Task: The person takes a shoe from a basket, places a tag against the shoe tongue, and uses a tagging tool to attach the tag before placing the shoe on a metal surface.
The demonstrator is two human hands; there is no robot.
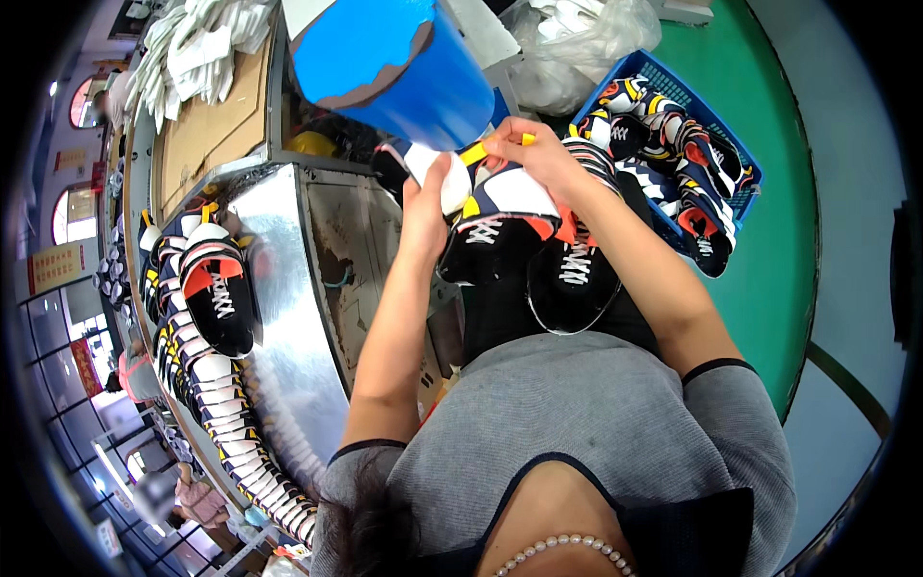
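Two hands gripped one sneaker [500, 216] held above the person's lap: the left hand [428, 207] wrapped around its near side, the right hand [534, 154] pinching its yellow-tabbed far end. Its long axis ran roughly away from the person, the laced black front pointing down toward the lap and the far end up toward a blue cylinder [394, 62]. One second sneaker [575, 279] lay just beside it on the lap, laces up, its rounded end nearest the person. A blue crate [735, 154] to the right held a heap of like sneakers, too tangled to count. To the left, a curved metal counter [279, 317] carried a long row of more sneakers [216, 298], overlapping beyond counting. Beyond lay cardboard [207, 125], white pieces [197, 48] and a clear plastic bag [582, 43]. The floor [769, 288] was green.
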